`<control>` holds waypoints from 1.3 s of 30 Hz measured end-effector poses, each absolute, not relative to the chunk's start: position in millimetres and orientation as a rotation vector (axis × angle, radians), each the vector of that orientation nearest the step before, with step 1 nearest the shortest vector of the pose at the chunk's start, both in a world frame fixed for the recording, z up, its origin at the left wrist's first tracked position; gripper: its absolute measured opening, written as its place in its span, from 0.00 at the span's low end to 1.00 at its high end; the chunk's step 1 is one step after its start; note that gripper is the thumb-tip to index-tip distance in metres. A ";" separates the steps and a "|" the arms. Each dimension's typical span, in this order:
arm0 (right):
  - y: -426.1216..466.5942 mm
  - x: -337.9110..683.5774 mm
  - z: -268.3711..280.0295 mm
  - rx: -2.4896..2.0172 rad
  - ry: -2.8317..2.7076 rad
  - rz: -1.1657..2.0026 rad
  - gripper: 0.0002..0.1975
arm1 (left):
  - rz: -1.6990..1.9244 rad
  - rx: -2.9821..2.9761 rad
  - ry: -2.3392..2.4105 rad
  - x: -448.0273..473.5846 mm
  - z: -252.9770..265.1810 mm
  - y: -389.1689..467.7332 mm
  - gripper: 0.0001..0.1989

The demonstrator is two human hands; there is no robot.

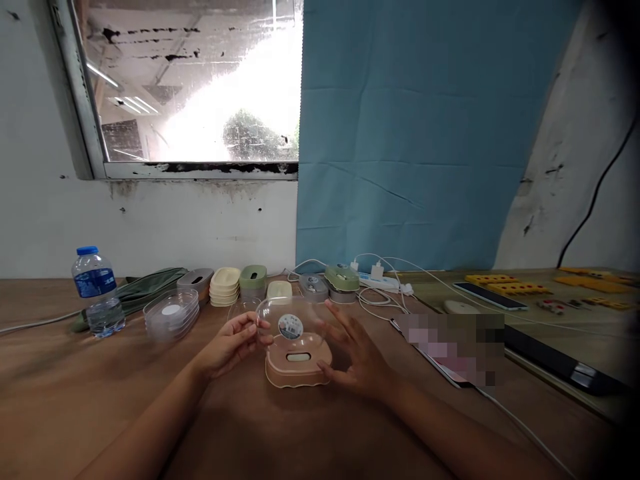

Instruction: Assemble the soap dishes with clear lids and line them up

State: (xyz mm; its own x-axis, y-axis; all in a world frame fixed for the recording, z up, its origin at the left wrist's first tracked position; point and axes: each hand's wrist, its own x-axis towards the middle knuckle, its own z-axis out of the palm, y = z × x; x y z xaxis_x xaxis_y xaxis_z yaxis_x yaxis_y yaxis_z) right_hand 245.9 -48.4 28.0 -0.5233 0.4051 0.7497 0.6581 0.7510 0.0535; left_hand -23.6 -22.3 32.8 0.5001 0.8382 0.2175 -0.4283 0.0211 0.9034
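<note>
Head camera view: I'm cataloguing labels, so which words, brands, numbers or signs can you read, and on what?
None can be read.
Round sticker on the clear cover: print too small and blurred.
Blue label on the water bottle: pale marks, too blurred.
Top of the grey box: marks too small to tell whether they are print.
Pixelated patch at right: anything there is hidden.

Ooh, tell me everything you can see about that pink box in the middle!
The pink box is peachy, rounded and looks like plastic. Its top has a long oval slot showing something white inside, and a pale wavy edge shows along its bottom. It sits slot-up on the brown table. The right hand is at its right side, perhaps touching; a clear cover overlaps its back in this view.
</note>
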 end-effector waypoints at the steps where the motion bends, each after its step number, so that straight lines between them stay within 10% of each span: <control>1: -48.4 245.7 28.1 -0.805 -2.203 -0.385 0.30 | 0.996 1.176 0.432 -21.0 31.3 -23.4 0.07; 15: -20.1 257.8 10.2 -0.900 -2.306 0.371 0.26 | 0.916 1.934 1.164 -10.6 25.4 -19.2 0.16; 39: -22.4 264.7 11.1 -0.822 -2.389 0.489 0.30 | 0.784 2.043 0.888 -9.7 12.1 -19.3 0.20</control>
State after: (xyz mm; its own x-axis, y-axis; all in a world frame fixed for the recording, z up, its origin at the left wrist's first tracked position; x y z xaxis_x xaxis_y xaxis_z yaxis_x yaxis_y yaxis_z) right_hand 264.7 -22.4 11.1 -0.6545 0.6489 0.3880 0.4443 0.7453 -0.4971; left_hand -9.7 -19.3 12.1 0.5692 0.7902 0.2270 0.3231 -0.4689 0.8220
